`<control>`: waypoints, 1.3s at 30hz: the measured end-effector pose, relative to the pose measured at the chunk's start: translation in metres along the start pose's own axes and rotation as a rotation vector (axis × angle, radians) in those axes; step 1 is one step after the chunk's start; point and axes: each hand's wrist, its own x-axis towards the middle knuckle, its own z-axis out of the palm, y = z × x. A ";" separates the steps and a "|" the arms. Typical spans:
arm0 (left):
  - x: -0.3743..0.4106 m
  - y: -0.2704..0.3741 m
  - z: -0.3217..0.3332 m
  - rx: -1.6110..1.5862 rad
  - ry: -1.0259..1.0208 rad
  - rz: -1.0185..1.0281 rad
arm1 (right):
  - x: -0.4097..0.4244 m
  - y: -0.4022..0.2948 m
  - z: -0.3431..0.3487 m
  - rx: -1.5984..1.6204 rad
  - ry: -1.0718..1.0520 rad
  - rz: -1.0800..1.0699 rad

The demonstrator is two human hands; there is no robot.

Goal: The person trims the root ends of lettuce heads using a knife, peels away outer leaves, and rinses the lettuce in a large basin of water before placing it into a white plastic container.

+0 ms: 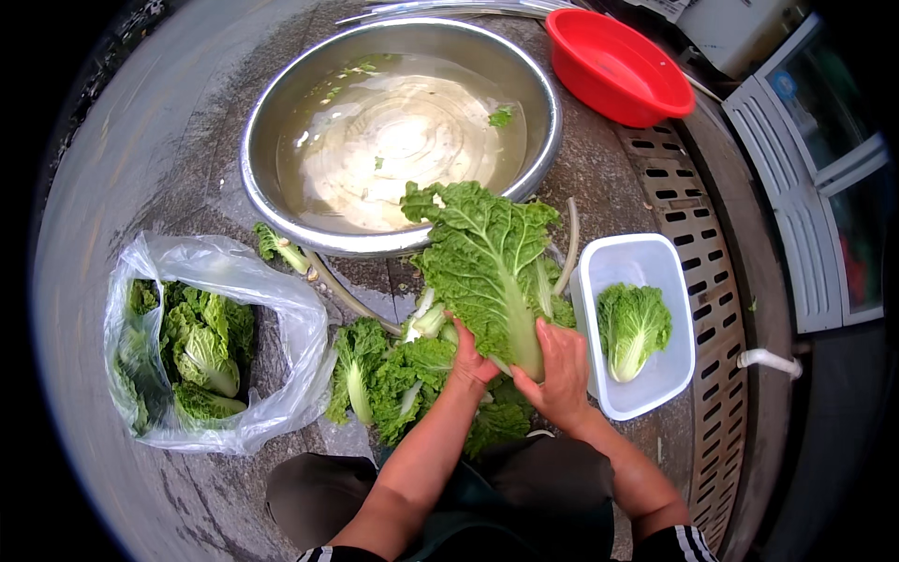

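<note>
A large green napa cabbage leaf (484, 260) with a pale stalk stands upright between my two hands. My right hand (558, 372) grips the stalk base from the right, thumb in front. My left hand (469, 358) holds it low on the left, thumb pointing up; its other fingers are hidden behind the leaf. Beneath and to the left of my hands, loose cabbage leaves (407, 386) lie heaped on the ground. To the right, a single small cabbage head (632, 330) sits inside a white plastic bin (597, 260).
A wide steel basin (256, 168) of water with floating leaf scraps stands ahead. An open clear plastic bag (295, 330) holds cabbages (207, 358) at left. A red plastic tub (618, 63) is at far right. A hose (344, 295) runs by the basin; a slotted drain grate (709, 302) lies rightward.
</note>
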 end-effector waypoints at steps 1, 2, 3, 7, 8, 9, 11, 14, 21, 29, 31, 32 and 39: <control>-0.002 -0.005 -0.015 0.003 -0.034 0.020 | -0.001 -0.001 0.004 0.009 -0.019 -0.043; -0.007 -0.008 -0.031 0.008 -0.058 0.048 | -0.001 -0.003 0.009 0.031 -0.021 -0.054; -0.008 -0.009 -0.046 0.014 -0.080 0.078 | -0.003 -0.002 0.015 0.037 -0.037 -0.087; -0.008 -0.001 -0.078 -0.214 0.009 0.078 | -0.011 -0.004 0.031 0.059 -0.076 -0.230; -0.010 0.002 -0.084 -0.214 0.028 0.116 | -0.011 -0.006 0.035 0.073 -0.083 -0.265; -0.014 0.001 -0.083 -0.206 0.061 0.176 | -0.012 -0.006 0.037 0.110 -0.082 -0.271; -0.018 0.004 -0.082 -0.148 0.161 0.257 | -0.012 -0.008 0.043 0.186 -0.076 -0.276; -0.010 0.002 -0.035 -0.112 0.310 0.190 | -0.016 0.000 0.049 0.300 -0.025 0.037; -0.023 0.013 -0.013 0.011 0.450 0.275 | -0.011 -0.005 0.073 0.881 0.228 0.541; -0.022 0.019 0.014 -0.063 0.474 0.272 | -0.003 -0.002 0.057 1.110 0.144 0.568; -0.021 0.016 -0.002 -0.281 0.328 0.299 | 0.003 -0.005 0.046 1.381 0.246 0.721; -0.020 0.013 -0.011 -0.389 0.254 0.312 | 0.004 -0.005 0.042 1.516 0.296 0.800; -0.042 0.034 -0.033 -0.375 0.080 0.310 | -0.046 0.027 0.049 1.442 0.067 0.878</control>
